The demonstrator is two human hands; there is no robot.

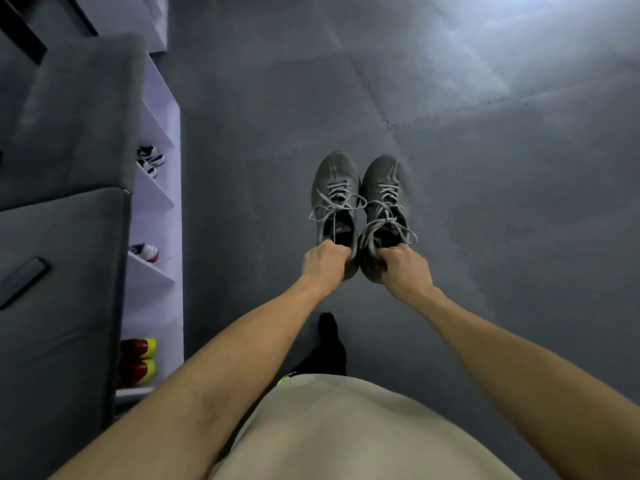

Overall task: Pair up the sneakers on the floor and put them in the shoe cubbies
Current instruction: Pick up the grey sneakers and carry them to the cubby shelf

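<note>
We are standing on the grey floor (485, 168), which is filling most of the view and is carrying no other loose sneakers that we can see. At 9 o'clock the white shoe cubbies (173, 202) are running along the left edge, beside a grey cushioned bench (62, 271). Three compartments are already holding shoes: a white-and-navy pair (150, 161) at roughly 10 o'clock, a white-and-red sneaker (145, 252) at 9 o'clock, and a red-and-yellow pair (140, 362) at 8 o'clock (lowest in the view). The shelves in between appear to be showing bare board.

Just above centre, at about 12 o'clock, we are holding the two grey sneakers side by side with toes pointing away, well apart from the cubbies. Our left hand (323, 263) is closed on the heel collar of the left grey sneaker (334, 195); our right hand (403, 268) is closed the same way on the right grey sneaker (384, 202). Whether the soles are touching the floor we cannot tell.

Judgement: pairing is looking done for these two, and stowing remains. We are advising keeping the heels pinched and the shoes level, swinging toward 9 o'clock, and entering a free compartment toes first. The loose lace loops (336, 206) are hanging wide (possible snag on a shelf edge).
</note>
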